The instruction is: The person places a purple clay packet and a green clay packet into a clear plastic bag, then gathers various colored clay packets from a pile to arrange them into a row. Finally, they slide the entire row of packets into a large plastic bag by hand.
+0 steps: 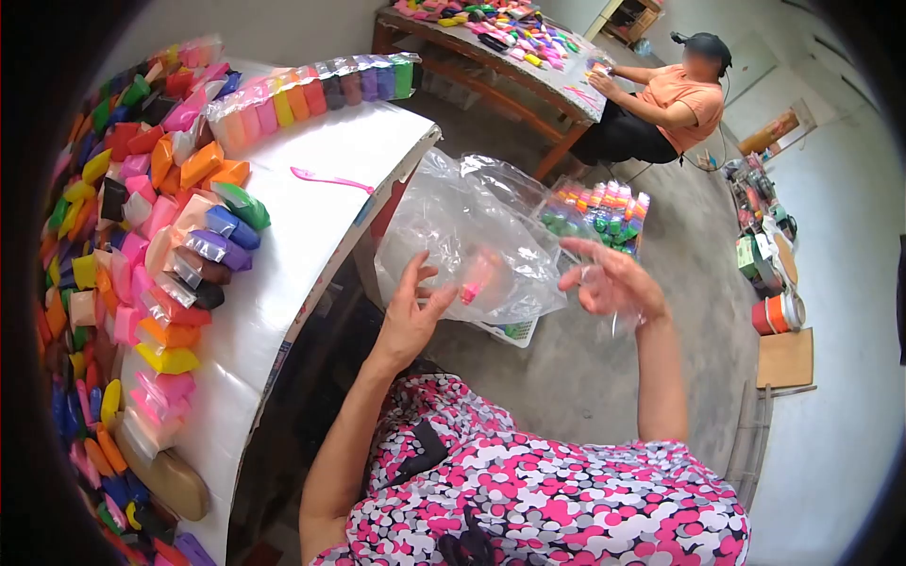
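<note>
My left hand (412, 316) is raised with fingers apart and nothing in it, at the near left side of a large clear plastic bag (429, 212). A blurred pink item (475, 281) shows in or against the bag between my hands. My right hand (618, 283) is at the bag's right side, fingers curled and slightly blurred, with a small piece of clear plastic film (596, 283) at them. On the white table (311, 226) to my left lie a row of wrapped colored clay packs (316, 94), a second fanned row (179, 311) and a pink plastic tool (330, 179).
Loose colored packs (85, 274) are heaped along the left table. Beyond the bag, bundled packs (599, 212) stand low near the floor; a white basket (517, 332) shows below it. A co-worker (694, 99) sits at another table (472, 57). Buckets (779, 314) line the right wall.
</note>
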`<control>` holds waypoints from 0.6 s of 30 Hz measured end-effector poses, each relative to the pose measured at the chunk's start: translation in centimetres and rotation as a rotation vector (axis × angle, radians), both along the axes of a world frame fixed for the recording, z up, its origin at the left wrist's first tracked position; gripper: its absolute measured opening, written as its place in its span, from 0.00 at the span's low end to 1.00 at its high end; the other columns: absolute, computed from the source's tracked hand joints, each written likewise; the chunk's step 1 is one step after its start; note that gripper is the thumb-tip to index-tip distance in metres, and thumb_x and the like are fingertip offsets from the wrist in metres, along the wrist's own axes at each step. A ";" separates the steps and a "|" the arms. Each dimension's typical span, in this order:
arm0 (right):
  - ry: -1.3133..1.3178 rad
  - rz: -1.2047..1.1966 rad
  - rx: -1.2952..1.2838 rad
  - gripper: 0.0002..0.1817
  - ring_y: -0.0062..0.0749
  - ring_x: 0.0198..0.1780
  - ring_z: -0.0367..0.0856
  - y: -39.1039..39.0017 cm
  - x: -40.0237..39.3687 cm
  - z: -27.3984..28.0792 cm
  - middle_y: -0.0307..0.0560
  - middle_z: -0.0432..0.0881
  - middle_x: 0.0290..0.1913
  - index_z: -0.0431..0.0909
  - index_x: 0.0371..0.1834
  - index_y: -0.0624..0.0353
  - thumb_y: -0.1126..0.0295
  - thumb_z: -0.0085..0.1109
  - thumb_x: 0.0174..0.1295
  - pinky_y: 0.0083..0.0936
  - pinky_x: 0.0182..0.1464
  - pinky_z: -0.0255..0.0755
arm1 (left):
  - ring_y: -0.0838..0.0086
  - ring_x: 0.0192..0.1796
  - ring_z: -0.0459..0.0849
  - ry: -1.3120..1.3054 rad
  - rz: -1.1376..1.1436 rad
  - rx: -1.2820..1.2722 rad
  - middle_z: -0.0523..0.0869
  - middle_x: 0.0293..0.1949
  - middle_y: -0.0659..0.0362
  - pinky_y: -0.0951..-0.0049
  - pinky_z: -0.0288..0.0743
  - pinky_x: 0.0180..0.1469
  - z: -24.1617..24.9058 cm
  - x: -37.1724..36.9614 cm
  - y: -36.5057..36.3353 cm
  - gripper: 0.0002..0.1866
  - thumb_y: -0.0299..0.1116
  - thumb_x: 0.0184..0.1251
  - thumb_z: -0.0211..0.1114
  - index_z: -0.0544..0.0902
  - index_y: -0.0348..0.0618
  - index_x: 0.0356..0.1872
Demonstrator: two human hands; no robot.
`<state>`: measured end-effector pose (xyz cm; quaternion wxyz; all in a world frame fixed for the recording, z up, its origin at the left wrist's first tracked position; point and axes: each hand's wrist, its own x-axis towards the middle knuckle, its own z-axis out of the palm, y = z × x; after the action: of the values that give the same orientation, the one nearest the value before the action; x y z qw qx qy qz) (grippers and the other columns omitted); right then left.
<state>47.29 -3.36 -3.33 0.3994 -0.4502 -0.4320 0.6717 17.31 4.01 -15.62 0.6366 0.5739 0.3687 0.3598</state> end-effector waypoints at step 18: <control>-0.159 0.054 0.155 0.51 0.44 0.62 0.77 -2.1 -6.6 -2.1 0.58 0.74 0.64 0.57 0.75 0.61 0.34 0.58 0.60 0.37 0.64 0.69 | 0.83 0.24 0.79 -0.408 0.249 0.011 0.86 0.30 0.58 0.82 0.75 0.28 7.4 -2.6 0.1 0.06 0.32 0.69 0.66 0.79 0.42 0.36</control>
<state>40.74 -5.43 -5.43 0.3793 -0.4582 -0.5250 0.6088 14.73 4.10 -8.26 0.6456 0.4428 0.2982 0.5461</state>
